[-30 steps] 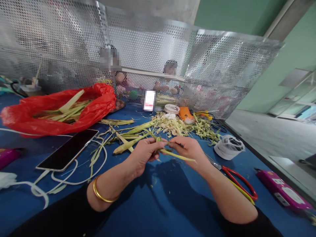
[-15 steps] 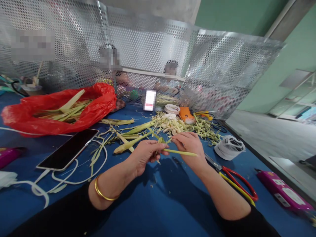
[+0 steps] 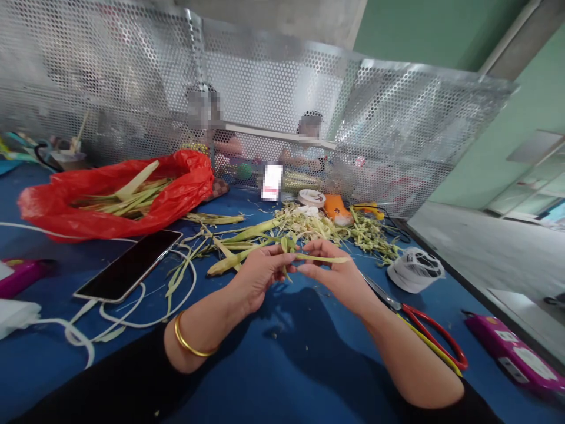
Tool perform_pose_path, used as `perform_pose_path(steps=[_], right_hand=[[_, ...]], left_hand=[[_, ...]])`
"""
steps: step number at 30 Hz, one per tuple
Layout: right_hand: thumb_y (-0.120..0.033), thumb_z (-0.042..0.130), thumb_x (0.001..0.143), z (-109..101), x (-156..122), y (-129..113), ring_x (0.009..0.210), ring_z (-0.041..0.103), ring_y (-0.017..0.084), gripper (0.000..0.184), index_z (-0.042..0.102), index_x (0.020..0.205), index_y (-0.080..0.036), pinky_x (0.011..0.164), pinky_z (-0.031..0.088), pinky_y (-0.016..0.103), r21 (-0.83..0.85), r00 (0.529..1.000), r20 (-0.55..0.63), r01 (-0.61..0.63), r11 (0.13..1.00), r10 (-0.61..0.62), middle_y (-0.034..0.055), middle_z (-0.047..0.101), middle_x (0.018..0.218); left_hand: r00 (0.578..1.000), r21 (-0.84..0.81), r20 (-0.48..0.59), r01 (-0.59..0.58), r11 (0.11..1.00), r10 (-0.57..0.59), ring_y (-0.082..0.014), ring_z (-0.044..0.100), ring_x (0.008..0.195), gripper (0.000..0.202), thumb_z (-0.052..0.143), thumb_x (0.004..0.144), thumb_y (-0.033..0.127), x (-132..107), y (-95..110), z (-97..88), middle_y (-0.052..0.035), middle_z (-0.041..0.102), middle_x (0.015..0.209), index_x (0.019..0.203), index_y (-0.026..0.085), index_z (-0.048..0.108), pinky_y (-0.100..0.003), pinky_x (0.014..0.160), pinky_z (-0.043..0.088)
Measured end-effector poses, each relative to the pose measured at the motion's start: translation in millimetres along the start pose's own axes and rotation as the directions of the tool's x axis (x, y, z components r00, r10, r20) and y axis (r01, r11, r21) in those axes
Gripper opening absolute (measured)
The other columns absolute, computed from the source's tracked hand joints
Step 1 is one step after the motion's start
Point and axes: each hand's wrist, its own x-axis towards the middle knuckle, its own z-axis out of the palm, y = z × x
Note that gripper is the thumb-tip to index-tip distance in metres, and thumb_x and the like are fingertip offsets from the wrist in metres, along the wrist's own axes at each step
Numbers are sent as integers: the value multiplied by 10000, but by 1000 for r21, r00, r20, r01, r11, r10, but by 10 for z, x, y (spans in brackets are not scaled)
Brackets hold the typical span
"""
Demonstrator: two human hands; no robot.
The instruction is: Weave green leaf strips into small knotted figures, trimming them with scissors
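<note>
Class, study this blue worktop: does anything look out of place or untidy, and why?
The white cable looks untidy: it sprawls in loose loops beside the dark phone, with pale leaf strips lying among them.

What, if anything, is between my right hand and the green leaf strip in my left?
Nothing visible: the green leaf strip, held in the left hand, reaches across the open right hand, though contact is unclear. The scissors lie farther right.
</note>
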Motion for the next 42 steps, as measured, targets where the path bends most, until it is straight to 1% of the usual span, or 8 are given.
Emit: perform_pose_path(steps=[6,15,19,23,31,35,39,42], right_hand=[[-349,686,757,39,10,19,540,551,125,198,617,677,-183,600,449,275,263,986,-165,7,965,38,-15,607,601],[-422,785,629,22,50,64,528,569,115,305,654,729,-165,588,454,274,515,921,-268,-110,850,282,5,665,681],[-405,776,642,150,-23,45,496,501,89,274,685,722,-159,536,418,248,445,949,-81,-240,863,305,-14,618,627],[-333,733,679,344,-106,52,550,469,96,184,715,751,-164,545,416,239,332,973,18,-223,916,230,-4,626,665],[-337,669,722,334,-122,32,471,404,83,223,628,594,-160,501,335,236,227,986,70,-164,960,152,-45,467,496],[-357,686,732,287,-150,-32,481,416,82,242,629,601,-162,511,330,237,267,974,197,-163,950,111,-37,500,522],[-425,699,730,286,-182,-89,471,409,78,324,584,569,-168,503,311,239,283,908,412,-211,936,80,-30,528,529],[-497,680,736,315,-180,-77,519,449,96,369,593,593,-168,543,347,250,273,919,386,-197,942,80,-19,536,564]], left_hand=[[998,108,6,-61,992,60,-94,533,569,232,788,613,291,-12,-5,26,-68,715,800,713,108,685,-212,505,359],[995,104,-53,-80,991,86,-110,621,661,185,756,674,298,22,10,-13,-69,734,870,723,146,663,-161,408,292],[987,92,-84,-132,987,139,-70,556,559,212,767,665,317,17,13,-3,-67,732,857,693,143,649,-157,372,243],[988,123,-62,-132,984,140,-35,425,439,208,766,655,302,-10,-13,34,-25,681,682,709,124,674,-168,369,241],[989,164,-74,-117,980,130,-62,503,459,217,755,681,292,18,30,3,-78,723,721,780,103,717,-168,356,267],[985,163,-92,-128,978,145,-108,609,560,206,736,716,283,43,89,-35,-128,743,798,791,91,723,-160,349,273],[969,105,-153,-178,978,193,-161,679,689,268,748,704,235,44,112,-44,-138,747,894,929,101,693,-152,345,272],[976,128,-139,-148,981,166,-148,664,639,331,756,700,237,24,102,-19,-128,750,856,986,94,670,-157,346,272]])
